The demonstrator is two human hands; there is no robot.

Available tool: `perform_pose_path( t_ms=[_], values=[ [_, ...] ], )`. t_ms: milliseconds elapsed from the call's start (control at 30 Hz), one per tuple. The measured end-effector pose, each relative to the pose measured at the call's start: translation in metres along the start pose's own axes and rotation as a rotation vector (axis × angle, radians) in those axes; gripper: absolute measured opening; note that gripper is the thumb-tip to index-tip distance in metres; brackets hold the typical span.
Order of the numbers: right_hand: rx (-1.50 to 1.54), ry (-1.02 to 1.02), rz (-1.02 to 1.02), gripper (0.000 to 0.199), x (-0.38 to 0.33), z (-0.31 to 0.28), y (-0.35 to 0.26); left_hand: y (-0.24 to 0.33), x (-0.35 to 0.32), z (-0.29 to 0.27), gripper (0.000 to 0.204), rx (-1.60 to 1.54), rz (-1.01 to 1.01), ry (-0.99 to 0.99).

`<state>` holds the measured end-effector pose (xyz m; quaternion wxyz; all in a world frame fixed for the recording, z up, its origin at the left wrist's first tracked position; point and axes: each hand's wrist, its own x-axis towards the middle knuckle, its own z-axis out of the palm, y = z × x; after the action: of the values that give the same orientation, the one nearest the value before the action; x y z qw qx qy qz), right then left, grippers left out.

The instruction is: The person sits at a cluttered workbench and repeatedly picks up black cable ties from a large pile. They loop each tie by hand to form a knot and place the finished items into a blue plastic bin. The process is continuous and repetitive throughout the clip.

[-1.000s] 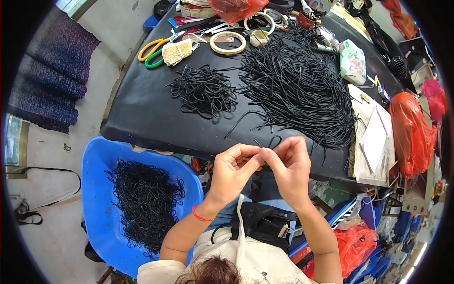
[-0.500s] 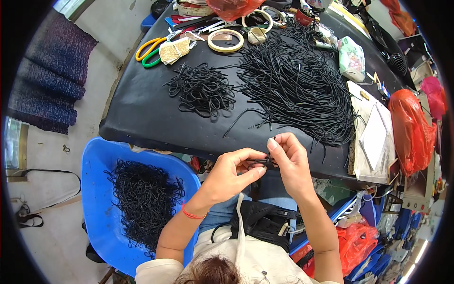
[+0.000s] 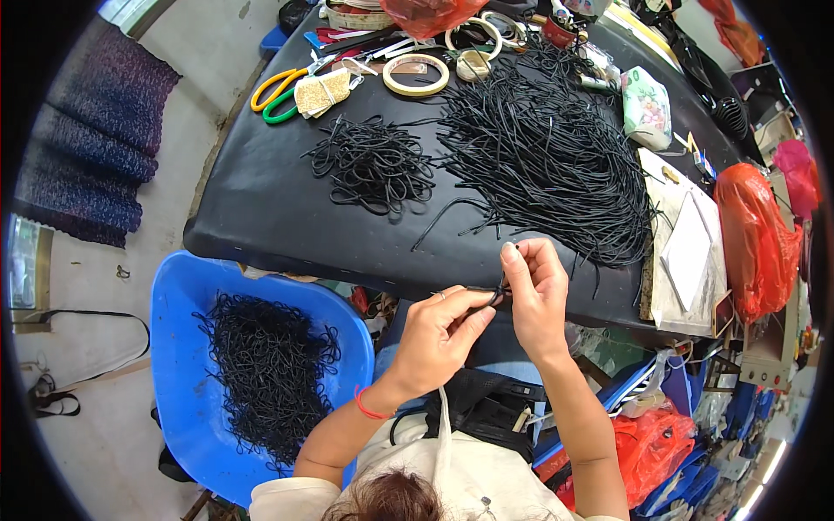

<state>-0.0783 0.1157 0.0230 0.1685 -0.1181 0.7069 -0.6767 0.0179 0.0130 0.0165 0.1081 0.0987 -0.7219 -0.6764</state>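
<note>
Both hands are working a short black cord piece [image 3: 493, 293] just above the near edge of the desk [image 3: 261, 217]. The left hand [image 3: 439, 334] is pinching one end between thumb and forefinger, its grip pressed together on the cord. The right hand [image 3: 534, 291] is pinching the other end, fingertips closed on it, with the forefinger raised straight up. The two grips are nearly touching, so only a small dark bit of cord is showing between them; its exact shape is too small to tell.

Judging by the look, the cord is very light, thin and limp, probably rubbery or elastic, bending freely and slipping easily out of a loose hold. Not fragile. A fingertip pinch close to the ends looks best; a whole-hand grab would lose it.

A large pile of straight black cords [image 3: 547, 156] is lying on the desk just beyond the hands, and a smaller tangled heap of loops [image 3: 373, 165] is sitting to its left. A blue tub [image 3: 182, 295] on the floor at the person's left is holding more black loops [image 3: 269, 365]. Yellow-green scissors [image 3: 276, 91] and a tape roll [image 3: 415, 74] are resting at the far side, well apart from the hands.
</note>
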Motion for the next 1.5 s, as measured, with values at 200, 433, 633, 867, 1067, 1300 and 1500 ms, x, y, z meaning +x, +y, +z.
perform_pose_path(
  t_ms=[200, 433, 633, 867, 1067, 1300, 1500],
  values=[
    [0.03, -0.087, 0.133, 0.019, 0.006, -0.012, -0.012, -0.011, 0.007, -0.007, 0.018, -0.327, -0.171, -0.036],
    [-0.081, -0.166, 0.08, 0.025, -0.006, -0.016, -0.007, -0.01, 0.009, -0.002, 0.019, -0.313, -0.214, -0.129],
    [-0.18, -0.088, -0.116, 0.024, -0.01, -0.013, -0.002, -0.008, 0.006, 0.006, 0.011, -0.349, -0.185, -0.023],
    [-0.243, -0.168, 0.067, 0.025, 0.002, -0.022, -0.004, -0.007, 0.004, 0.015, 0.009, 0.282, 0.256, 0.15],
    [-0.076, -0.301, 0.189, 0.019, -0.001, -0.032, -0.021, -0.006, 0.007, -0.001, 0.018, -0.227, -0.162, 0.072],
    [-0.192, -0.312, 0.074, 0.016, -0.01, -0.027, -0.02, -0.01, 0.007, 0.009, 0.017, -0.236, -0.121, 0.162],
    [-0.269, -0.423, 0.036, 0.016, -0.009, -0.034, -0.026, -0.012, 0.007, 0.013, 0.015, -0.294, -0.175, 0.182]
  ],
)
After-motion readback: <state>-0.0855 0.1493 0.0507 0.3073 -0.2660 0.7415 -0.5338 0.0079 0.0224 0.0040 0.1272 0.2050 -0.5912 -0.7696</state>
